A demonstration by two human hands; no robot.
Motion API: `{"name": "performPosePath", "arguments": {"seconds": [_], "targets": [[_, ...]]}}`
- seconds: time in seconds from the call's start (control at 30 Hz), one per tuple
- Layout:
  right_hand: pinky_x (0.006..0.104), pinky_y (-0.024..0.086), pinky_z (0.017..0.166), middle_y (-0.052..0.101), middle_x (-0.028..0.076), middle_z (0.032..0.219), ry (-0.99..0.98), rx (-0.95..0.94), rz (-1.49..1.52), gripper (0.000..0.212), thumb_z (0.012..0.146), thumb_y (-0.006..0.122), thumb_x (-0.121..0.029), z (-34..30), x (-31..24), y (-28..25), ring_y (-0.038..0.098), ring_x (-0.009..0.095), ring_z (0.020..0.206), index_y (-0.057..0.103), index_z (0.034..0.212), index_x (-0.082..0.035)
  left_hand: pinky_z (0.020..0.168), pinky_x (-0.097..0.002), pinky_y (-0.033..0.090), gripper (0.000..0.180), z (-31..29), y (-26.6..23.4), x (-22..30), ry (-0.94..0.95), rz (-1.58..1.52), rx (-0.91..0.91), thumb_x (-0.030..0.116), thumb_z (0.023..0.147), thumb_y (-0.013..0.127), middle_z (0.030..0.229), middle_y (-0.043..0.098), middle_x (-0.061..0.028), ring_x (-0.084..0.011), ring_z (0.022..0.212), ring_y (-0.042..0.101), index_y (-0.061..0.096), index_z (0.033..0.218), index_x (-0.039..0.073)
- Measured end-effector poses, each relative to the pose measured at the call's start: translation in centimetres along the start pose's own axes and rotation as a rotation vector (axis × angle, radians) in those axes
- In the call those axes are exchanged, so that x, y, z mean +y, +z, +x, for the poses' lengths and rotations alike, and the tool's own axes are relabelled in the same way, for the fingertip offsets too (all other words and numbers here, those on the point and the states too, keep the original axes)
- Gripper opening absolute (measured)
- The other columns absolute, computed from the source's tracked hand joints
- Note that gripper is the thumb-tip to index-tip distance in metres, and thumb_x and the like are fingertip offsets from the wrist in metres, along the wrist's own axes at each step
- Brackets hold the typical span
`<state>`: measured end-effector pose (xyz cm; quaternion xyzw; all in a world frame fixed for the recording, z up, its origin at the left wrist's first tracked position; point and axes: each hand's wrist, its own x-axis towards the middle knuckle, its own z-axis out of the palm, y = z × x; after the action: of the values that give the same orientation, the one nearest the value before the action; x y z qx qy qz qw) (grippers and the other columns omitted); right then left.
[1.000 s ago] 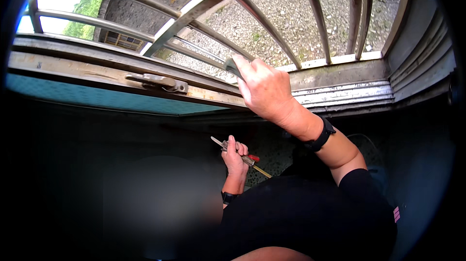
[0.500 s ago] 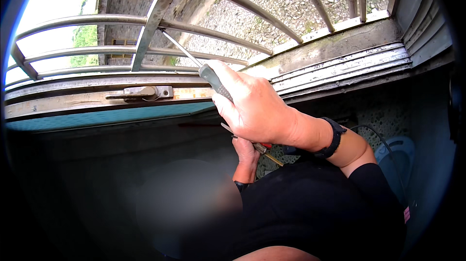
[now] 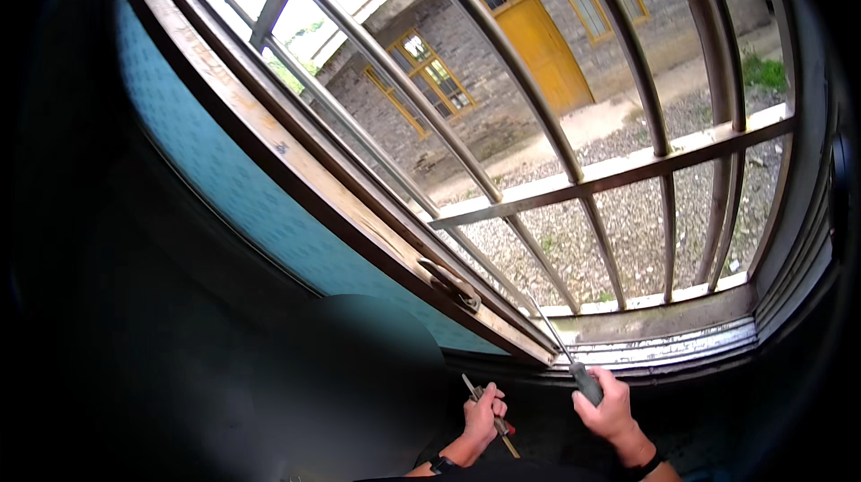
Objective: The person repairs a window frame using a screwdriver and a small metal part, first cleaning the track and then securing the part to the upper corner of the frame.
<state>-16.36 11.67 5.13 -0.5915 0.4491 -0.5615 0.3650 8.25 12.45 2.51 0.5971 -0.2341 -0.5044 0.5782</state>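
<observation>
My right hand (image 3: 613,408) is closed around the dark grey-green handle of a screwdriver (image 3: 587,383). Its thin metal shaft points up and to the left, past the end of the sliding window frame (image 3: 359,222). Whether the tip touches anything I cannot tell. Lower and to the left, my left hand (image 3: 481,419) grips a slim bundle of tools (image 3: 503,436). A flat pale end sticks out above the fingers; a red part and a thin yellowish rod show below. The exact kinds of these tools are too small to make out.
A metal latch (image 3: 451,286) sits on the window frame, above a blue patterned pane (image 3: 215,177). Metal security bars (image 3: 547,130) cross the opening beyond a worn sill track (image 3: 668,349). Outside are gravel (image 3: 619,240) and a brick building with a yellow door (image 3: 543,43).
The view has tilted up and turned, showing more bars and the building. My right hand and screwdriver have drawn back from the bars toward the sill. Both hands keep their tools.
</observation>
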Motion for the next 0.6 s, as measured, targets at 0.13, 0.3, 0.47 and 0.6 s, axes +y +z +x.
{"name": "performPosePath", "arguments": {"seconds": [0.13, 0.3, 0.47, 0.6], "targets": [[0.0326, 0.047, 0.053, 0.057, 0.013, 0.062, -0.038, 0.019, -0.1, 0.028, 0.063, 0.069, -0.012, -2.7, 1.4, 0.9, 0.059, 0.028, 0.053, 0.055, 0.084, 0.0, 0.046, -0.027, 0.034, 0.027, 0.6, -0.4, -0.1, -0.011, -0.07, 0.015, 0.02, 0.091, 0.052, 0.052, 0.038, -0.0009, -0.0111, 0.045, 0.036, 0.056, 0.08, -0.004], [0.0373, 0.046, 0.057, 0.058, 0.016, 0.076, -0.156, 0.083, -0.041, 0.025, 0.073, 0.071, -0.014, -2.0, 1.5, 2.7, 0.058, 0.031, 0.065, 0.057, 0.091, -0.004, 0.045, -0.0277, 0.036, 0.027, 0.0, -0.1, -0.1, -0.005, -0.054, 0.036, 0.02, 0.09, 0.053, 0.052, 0.039, -0.0014, -0.0122, 0.046, 0.038, 0.055, 0.078, -0.003], [0.0376, 0.044, 0.059, 0.054, 0.012, 0.071, -0.21, 0.048, -0.019, 0.025, 0.073, 0.072, -0.016, 2.3, -0.8, 3.9, 0.053, 0.029, 0.062, 0.059, 0.089, -0.002, 0.038, -0.0279, 0.033, 0.023, -3.7, 0.7, 1.0, 0.09, 0.033, 0.073, 0.024, 0.088, 0.055, 0.049, 0.042, -0.0016, -0.0129, 0.041, 0.041, 0.056, 0.077, 0.004], [0.039, 0.047, 0.066, 0.06, 0.014, 0.082, -0.368, 0.043, -0.084, 0.04, 0.072, 0.073, -0.022, 6.1, -0.7, 5.7, 0.058, 0.028, 0.072, 0.056, 0.101, -0.001, 0.041, -0.0254, 0.034, 0.023, -5.0, 0.6, 2.3, 0.103, 0.11, 0.123, 0.026, 0.088, 0.054, 0.053, 0.046, -0.0008, -0.0103, 0.045, 0.043, 0.058, 0.078, 0.005]]}}
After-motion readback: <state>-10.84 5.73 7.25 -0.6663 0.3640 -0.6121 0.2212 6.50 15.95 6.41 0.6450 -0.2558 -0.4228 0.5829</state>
